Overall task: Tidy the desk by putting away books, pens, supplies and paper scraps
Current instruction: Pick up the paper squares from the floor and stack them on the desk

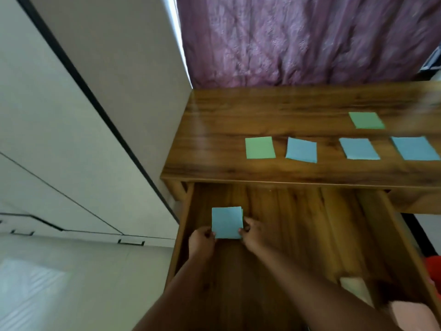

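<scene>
Both hands inside open wooden drawer (372, 225), left hand (201, 240) and right hand (253, 232) pinching opposite lower edges of blue paper stack (226, 222), five loose paper squares on desk top (214, 130), two green, three blue, purple curtain (298, 39) behind

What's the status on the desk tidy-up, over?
Left hand and right hand pinch blue paper stack over open wooden drawer. Nothing blocking.
</scene>
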